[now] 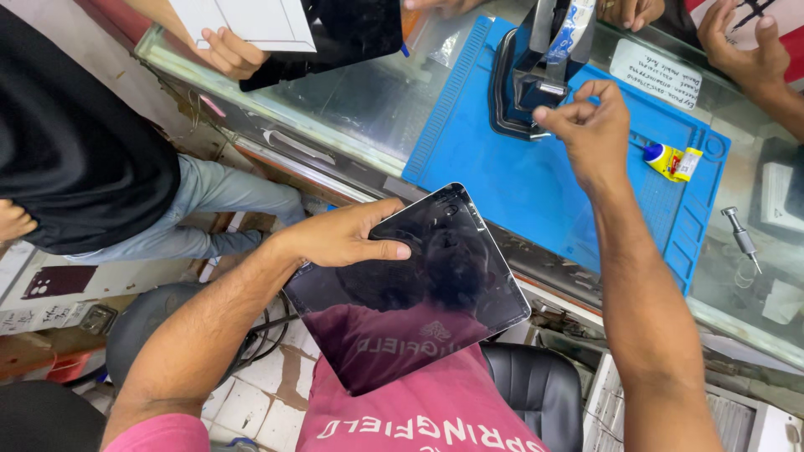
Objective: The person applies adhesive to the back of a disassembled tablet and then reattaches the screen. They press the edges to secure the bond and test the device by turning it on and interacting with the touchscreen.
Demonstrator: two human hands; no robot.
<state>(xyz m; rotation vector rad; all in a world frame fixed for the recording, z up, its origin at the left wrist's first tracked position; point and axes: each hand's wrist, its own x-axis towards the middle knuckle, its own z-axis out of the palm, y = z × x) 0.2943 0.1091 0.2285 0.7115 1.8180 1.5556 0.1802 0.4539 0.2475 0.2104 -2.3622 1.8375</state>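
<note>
tablet [419, 293]: dark, glossy, rounded corners, mirror-like face reflecting your shirt | pose: tilted, held off the counter in your left hand [339, 237], thumb on its glass | place: 6 o'clock of the blue mat [519, 180]

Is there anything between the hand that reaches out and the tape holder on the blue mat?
Nothing visible blocks it. The right hand is already at the dark blue tape dispenser on the blue rubber work mat, fingertips at its front edge. The left hand holds the glossy black tablet lower down.
</note>
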